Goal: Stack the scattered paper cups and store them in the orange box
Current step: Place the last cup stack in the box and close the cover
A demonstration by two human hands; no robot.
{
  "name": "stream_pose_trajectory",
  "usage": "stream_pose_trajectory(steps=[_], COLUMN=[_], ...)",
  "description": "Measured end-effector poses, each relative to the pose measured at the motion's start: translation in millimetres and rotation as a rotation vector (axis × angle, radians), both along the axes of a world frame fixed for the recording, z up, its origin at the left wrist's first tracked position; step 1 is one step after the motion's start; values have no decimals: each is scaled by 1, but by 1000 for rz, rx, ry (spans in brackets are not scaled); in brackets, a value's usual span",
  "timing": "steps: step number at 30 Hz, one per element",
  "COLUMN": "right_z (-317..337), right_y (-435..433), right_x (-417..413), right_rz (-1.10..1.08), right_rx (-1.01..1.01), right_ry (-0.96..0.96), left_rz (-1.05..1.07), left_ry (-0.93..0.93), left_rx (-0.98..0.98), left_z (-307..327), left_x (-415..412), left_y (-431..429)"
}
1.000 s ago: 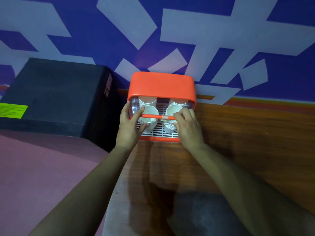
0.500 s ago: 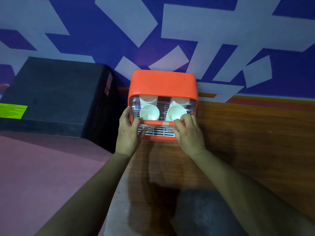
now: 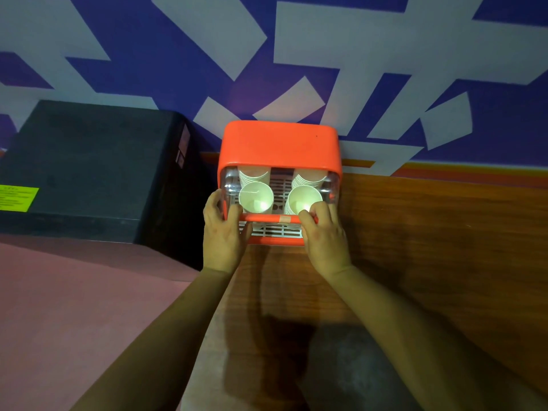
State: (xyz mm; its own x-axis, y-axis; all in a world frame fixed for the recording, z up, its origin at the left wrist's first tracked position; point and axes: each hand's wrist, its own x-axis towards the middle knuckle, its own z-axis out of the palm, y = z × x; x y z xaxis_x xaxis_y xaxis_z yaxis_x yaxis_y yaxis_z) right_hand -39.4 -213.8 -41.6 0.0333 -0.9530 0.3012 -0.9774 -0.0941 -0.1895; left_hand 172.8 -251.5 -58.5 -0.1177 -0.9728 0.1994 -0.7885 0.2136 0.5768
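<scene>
Cup stacks [image 3: 255,197] are stored in the orange box [image 3: 278,143].
Its door bar [image 3: 274,218] is gripped at both ends by curled fingers [image 3: 319,209] of the left hand [image 3: 222,235] and right hand [image 3: 324,237], likely for level closing.

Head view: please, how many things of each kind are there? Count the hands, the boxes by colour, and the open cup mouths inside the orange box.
hands: 2 (left hand, right hand, both gripping the door bar)
orange box: 1
black box: 1
open cup mouths: 2 (left cup mouth, right cup mouth)
Total: 6. The nested cups beneath cannot be counted.
</scene>
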Motion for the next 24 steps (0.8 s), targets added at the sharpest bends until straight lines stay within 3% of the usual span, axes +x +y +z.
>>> stream_pose_trajectory(steps=[4,7,9,12,17,20,22,24], right_z=[3,8,14,17,25,31,32,33], right_y=[-1,3,5,-4,-12,-13,-12,-13], right_x=[-8,-8,-4,1,9,9,8,6], right_rz=[30,-184,-431,-703,-844,-862,-852,-849], right_rx=[19,9,31,297,392,459,470,472], right_ry=[-53,-191,-391,-962,-1625,-1840,-1907,-1949], left_rz=[-79,-18,86,144,283,436,444,431], left_ry=[98,279,389,390,469,707,970,1113], left_rx=[0,140,255,292,418,696,864,937], left_z=[8,18,23,27,33,34,29,26], left_x=[2,1,-1,-3,-3,-6,-5,1], left_y=[-1,-2,-3,-6,-6,-15,-23,-29])
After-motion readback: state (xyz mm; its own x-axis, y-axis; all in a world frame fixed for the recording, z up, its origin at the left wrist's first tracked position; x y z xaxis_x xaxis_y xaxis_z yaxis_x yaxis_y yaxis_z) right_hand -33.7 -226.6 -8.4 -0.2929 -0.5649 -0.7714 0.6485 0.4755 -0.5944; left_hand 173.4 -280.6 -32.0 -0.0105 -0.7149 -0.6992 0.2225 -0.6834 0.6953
